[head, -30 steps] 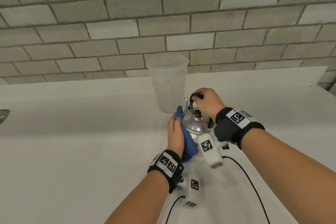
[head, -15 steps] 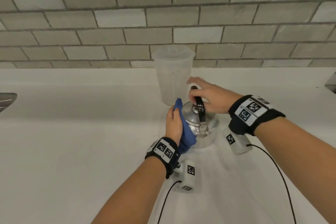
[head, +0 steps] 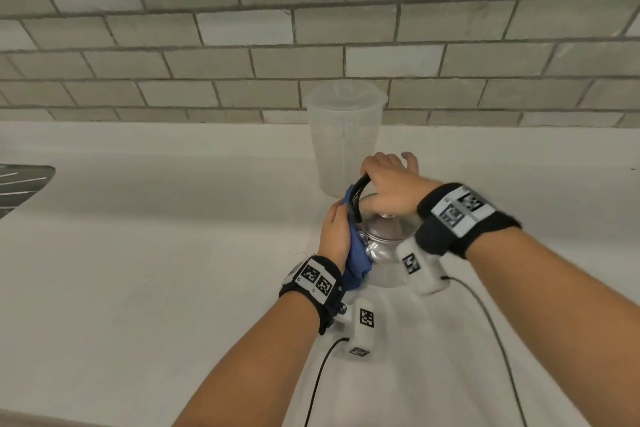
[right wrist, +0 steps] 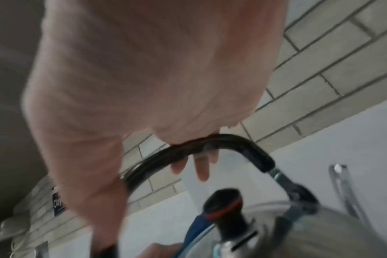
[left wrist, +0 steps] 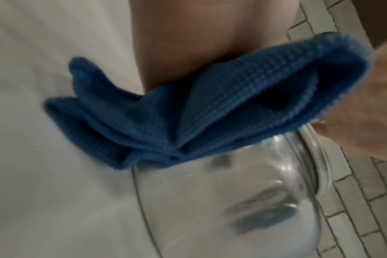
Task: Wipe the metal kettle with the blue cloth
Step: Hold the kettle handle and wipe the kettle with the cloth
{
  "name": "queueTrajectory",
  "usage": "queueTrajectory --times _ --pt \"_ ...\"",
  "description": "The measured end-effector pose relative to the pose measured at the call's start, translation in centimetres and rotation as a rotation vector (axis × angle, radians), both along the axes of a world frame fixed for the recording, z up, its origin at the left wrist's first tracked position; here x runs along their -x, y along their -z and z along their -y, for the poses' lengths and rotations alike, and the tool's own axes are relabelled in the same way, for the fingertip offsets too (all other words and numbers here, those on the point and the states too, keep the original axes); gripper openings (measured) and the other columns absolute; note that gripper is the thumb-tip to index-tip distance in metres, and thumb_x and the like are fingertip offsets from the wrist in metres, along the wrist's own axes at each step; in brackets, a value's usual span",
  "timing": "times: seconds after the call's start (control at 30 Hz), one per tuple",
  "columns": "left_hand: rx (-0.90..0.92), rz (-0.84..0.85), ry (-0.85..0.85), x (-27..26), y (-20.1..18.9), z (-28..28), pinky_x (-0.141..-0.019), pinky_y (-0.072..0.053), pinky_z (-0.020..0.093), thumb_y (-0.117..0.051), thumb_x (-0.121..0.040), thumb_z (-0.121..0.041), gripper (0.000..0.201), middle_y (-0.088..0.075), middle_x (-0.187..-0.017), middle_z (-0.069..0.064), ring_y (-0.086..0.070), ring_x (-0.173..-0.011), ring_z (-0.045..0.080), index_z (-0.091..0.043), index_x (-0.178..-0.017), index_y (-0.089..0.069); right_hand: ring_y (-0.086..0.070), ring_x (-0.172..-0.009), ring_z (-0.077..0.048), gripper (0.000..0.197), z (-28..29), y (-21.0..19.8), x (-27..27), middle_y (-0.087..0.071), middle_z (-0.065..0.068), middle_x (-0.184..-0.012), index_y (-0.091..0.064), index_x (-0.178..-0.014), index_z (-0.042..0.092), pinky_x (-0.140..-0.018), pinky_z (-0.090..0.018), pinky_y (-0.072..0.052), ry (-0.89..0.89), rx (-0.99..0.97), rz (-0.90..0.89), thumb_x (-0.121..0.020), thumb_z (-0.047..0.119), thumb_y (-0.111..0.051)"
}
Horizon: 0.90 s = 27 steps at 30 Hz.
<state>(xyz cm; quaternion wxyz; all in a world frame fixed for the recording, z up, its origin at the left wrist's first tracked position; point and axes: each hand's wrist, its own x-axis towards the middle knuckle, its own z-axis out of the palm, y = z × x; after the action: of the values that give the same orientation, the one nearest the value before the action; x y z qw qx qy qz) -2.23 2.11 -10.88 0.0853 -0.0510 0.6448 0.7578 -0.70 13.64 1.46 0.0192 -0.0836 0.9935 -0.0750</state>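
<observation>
On the white bench (head: 145, 253), just in front of the clear plastic jug (head: 344, 139), the metal kettle (head: 382, 246) is sitting upright and getting wiped. The right hand (head: 388, 189) is gripping the black handle (right wrist: 239, 140) from above, fingers curled over it, probably so the kettle isn't sliding or spinning under sideways pressure. The left hand (head: 334, 234) is pressing the blue cloth (left wrist: 210, 111) flat against the kettle's left side; fingers are looking fairly straight along the cloth, palm backing it, so the load is spreading over the curved wall. The cloth is folded into several layers, and its lower end is hanging down toward the bench. Judging from this, the wipe is mid-pass on the left flank; the spout side and the lid look not yet covered.
</observation>
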Motion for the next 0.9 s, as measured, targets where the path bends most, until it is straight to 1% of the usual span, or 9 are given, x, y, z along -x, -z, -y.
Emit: queueTrajectory --times 0.07,0.17,0.27,0.37,0.43,0.57,0.63,0.73,0.9 --pt "-0.045 0.025 0.006 -0.1 -0.3 0.0 -0.091 -0.051 0.038 -0.047 -0.097 -0.030 0.030 -0.067 -0.097 0.011 -0.064 -0.092 0.024 -0.009 -0.110 -0.065 -0.043 -0.100 -0.017 0.048 -1.5 -1.5 0.1 -0.045 0.003 -0.101 -0.042 -0.105 0.022 -0.106 -0.039 -0.022 -0.125 0.006 0.132 -0.076 0.052 -0.065" --pt "-0.043 0.056 0.014 -0.4 -0.4 0.1 -0.096 -0.049 0.043 -0.048 -0.095 -0.032 0.033 -0.070 -0.101 0.017 -0.066 -0.098 0.029 -0.008 -0.105 -0.068 -0.046 -0.090 -0.017 0.053 -2.3 -1.7 0.1 -0.048 0.003 -0.093 -0.044 -0.097 0.022 -0.076 -0.029 -0.037 -0.197 0.077 0.109 -0.071 0.061 -0.068" --pt "-0.043 0.051 -0.005 -0.3 -0.3 0.7 -0.090 -0.052 0.038 -0.048 -0.098 -0.028 0.029 -0.072 -0.098 0.014 -0.068 -0.094 0.026 -0.013 -0.093 -0.071 -0.044 -0.092 -0.018 0.056 -1.9 -0.4 -0.1 -0.050 0.002 -0.092 -0.050 -0.096 0.018 -0.076 -0.031 -0.036 -0.150 0.170 0.018 -0.068 0.062 -0.070" --pt "-0.161 0.107 -0.077 -0.4 0.5 1.1 -0.075 -0.051 0.032 -0.049 -0.097 -0.028 0.033 -0.070 -0.070 0.005 -0.066 -0.071 0.019 -0.015 -0.077 -0.072 -0.045 -0.097 -0.020 0.058 -0.4 1.0 -0.2 -0.053 0.002 -0.095 -0.052 -0.094 0.019 -0.079 -0.035 -0.033 -0.013 0.219 -0.088 -0.066 0.068 -0.068" --pt "-0.221 0.134 -0.145 -0.5 1.3 1.3 -0.078 -0.050 0.032 -0.051 -0.094 -0.034 0.035 -0.074 -0.071 0.000 -0.067 -0.082 0.023 -0.023 -0.075 -0.078 -0.045 -0.100 -0.021 0.061 0.9 1.5 -0.2 -0.055 0.002 -0.097 -0.054 -0.094 0.019 -0.078 -0.036 -0.031 0.095 0.254 -0.152 -0.063 0.070 -0.067" --pt "-0.170 0.123 -0.245 -1.2 1.9 1.0 -0.100 -0.048 0.045 -0.054 -0.087 -0.054 0.046 -0.072 -0.115 0.008 -0.064 -0.113 0.030 -0.023 -0.116 -0.071 -0.049 -0.106 -0.025 0.071 3.1 1.9 -0.2 -0.061 -0.002 -0.103 -0.058 -0.100 0.016 -0.087 -0.042 -0.037 0.298 0.246 -0.226 -0.060 0.074 -0.065" --pt "0.011 0.044 -0.346 -3.1 0.6 0.7 -0.107 -0.040 0.046 -0.044 -0.095 -0.046 0.046 -0.061 -0.132 0.009 -0.055 -0.122 0.033 -0.021 -0.131 -0.059 -0.052 -0.106 -0.027 0.075 3.8 2.0 0.0 -0.062 -0.004 -0.105 -0.059 -0.102 0.014 -0.087 -0.043 -0.040 0.373 0.219 -0.248 -0.060 0.076 -0.064" --pt "0.282 -0.040 -0.455 -5.0 -0.2 0.4 -0.102 -0.036 0.040 -0.036 -0.103 -0.027 0.041 -0.049 -0.139 0.009 -0.046 -0.125 0.035 -0.015 -0.141 -0.046 -0.058 -0.098 -0.028 0.073 3.3 1.4 0.2 -0.064 -0.005 -0.103 -0.056 -0.105 0.013 -0.081 -0.039 -0.046 0.346 0.215 -0.181 -0.068 0.075 -0.059" --pt "0.338 -0.090 -0.425 -3.9 -0.6 1.0 -0.102 -0.034 0.040 -0.034 -0.104 -0.022 0.039 -0.049 -0.138 0.011 -0.044 -0.125 0.034 -0.013 -0.138 -0.049 -0.055 -0.080 -0.024 0.052 1.2 -1.2 0.5 -0.062 -0.007 -0.090 -0.054 -0.095 0.012 -0.065 -0.031 -0.038 0.106 0.185 0.032 -0.088 0.063 -0.045"
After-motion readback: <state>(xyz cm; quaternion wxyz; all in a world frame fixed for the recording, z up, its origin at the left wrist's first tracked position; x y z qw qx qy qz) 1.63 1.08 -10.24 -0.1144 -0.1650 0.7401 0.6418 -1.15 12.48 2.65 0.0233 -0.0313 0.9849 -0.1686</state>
